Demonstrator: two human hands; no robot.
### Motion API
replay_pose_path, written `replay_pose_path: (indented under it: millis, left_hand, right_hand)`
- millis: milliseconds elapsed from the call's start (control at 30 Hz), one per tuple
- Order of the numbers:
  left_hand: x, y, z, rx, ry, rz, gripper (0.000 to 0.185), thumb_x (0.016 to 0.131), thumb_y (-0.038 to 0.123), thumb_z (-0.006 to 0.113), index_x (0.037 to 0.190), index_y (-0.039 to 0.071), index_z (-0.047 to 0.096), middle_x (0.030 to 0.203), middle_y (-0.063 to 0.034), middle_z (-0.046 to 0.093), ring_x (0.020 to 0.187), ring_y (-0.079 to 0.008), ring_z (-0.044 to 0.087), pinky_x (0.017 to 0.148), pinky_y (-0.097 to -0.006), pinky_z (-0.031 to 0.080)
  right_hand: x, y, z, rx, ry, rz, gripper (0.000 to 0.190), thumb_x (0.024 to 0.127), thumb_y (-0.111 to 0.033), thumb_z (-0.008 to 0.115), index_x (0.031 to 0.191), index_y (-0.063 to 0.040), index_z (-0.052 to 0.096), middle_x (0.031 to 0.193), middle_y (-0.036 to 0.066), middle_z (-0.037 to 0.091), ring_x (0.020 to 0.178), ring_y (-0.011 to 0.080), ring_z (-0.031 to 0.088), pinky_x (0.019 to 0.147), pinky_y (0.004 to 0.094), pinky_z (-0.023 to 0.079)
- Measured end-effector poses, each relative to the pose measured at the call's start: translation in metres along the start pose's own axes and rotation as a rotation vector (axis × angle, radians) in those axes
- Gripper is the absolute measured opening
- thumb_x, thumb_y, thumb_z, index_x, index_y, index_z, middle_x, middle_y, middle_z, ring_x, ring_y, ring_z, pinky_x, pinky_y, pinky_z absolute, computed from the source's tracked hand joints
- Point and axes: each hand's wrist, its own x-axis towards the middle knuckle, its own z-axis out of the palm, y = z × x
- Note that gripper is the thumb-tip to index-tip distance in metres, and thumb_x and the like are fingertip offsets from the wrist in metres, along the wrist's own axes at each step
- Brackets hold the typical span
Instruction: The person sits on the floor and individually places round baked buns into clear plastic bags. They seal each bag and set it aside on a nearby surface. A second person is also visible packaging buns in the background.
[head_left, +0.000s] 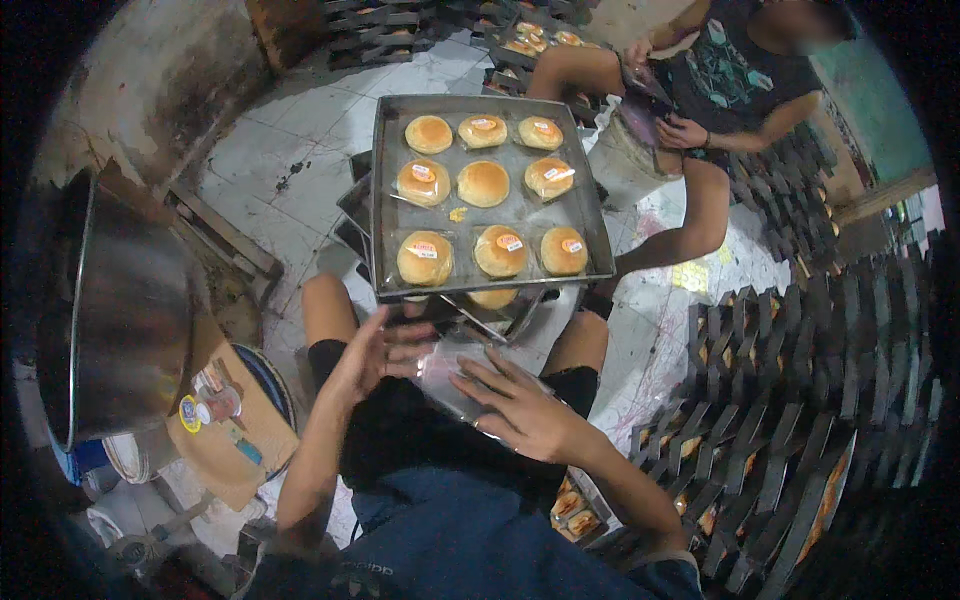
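Note:
A dark square metal baking tray stands before me, holding several round golden buns. Most are in clear wrappers with stickers, such as the wrapped bun at the near left corner. The middle bun and the far left bun bear no sticker. Clear plastic bags lie over my lap, just below the tray. My right hand rests on them with fingers spread; whether it pinches any plastic is unclear. My left hand, slightly blurred, hovers by the tray's near left corner, fingers apart and nothing visibly held.
Under the tray is a stack holding another bun. Tall stacks of dark trays rise at right. A large metal pot and a cardboard sheet with a jar are at left. Another person's hand is beside a pale bucket.

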Motion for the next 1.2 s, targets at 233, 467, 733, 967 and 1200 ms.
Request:
replay_pose_path:
  millis: [233,467,733,967,1200]
  left_hand:
    - [0.015,-0.051,-0.01,-0.131,0.173,0.57,0.047,0.092,0.051,0.065,0.112,0.01,0.053,0.119,-0.012,0.061,0.102,-0.024,0.063,0.084,-0.0376,0.053]
    - [0.022,-0.037,-0.076,-0.921,0.154,0.595,0.017,0.096,0.035,0.064,0.102,0.02,0.06,0.095,0.0033,0.059,0.091,-0.0162,0.058,0.082,-0.0406,0.051]
    - [0.03,-0.05,-0.086,-0.948,0.096,0.569,0.017,0.097,0.036,0.061,0.097,0.02,0.054,0.093,0.0037,0.051,0.094,-0.017,0.054,0.081,-0.0453,0.051]
    - [0.027,-0.041,-0.088,-0.929,0.07,0.577,0.022,0.097,0.035,0.062,0.095,0.017,0.05,0.095,0.0024,0.049,0.092,-0.0158,0.051,0.083,-0.0467,0.054]
    - [0.034,-0.046,-0.092,-1.068,0.028,0.566,0.015,0.098,0.032,0.06,0.099,0.018,0.054,0.096,0.0037,0.052,0.092,-0.0166,0.052,0.079,-0.042,0.052]
  right_hand:
    - [0.078,-0.001,-0.001,0.541,-0.127,0.02,0.052,0.099,-0.027,0.058,0.145,-0.006,0.046,0.144,0.02,0.05,0.133,0.0324,0.048,0.112,0.0401,0.036]
    - [0.27,0.115,-0.081,0.271,0.229,0.232,0.038,0.097,-0.031,0.059,0.114,0.002,0.067,0.102,0.02,0.071,0.095,0.0278,0.069,0.085,0.0364,0.054]
    - [0.431,0.22,-0.069,-0.657,0.013,0.216,0.051,0.088,-0.033,0.063,0.13,-0.004,0.056,0.13,0.025,0.057,0.118,0.0401,0.058,0.1,0.051,0.047]
    - [0.464,0.206,-0.099,-0.85,-0.361,0.303,0.057,0.08,-0.04,0.073,0.126,-0.011,0.061,0.129,0.021,0.057,0.117,0.0367,0.058,0.099,0.0449,0.05]
    - [0.441,0.203,-0.153,-1.146,-0.542,-0.208,0.046,0.069,-0.034,0.083,0.104,-0.005,0.073,0.12,0.018,0.066,0.105,0.0381,0.066,0.091,0.0402,0.054]
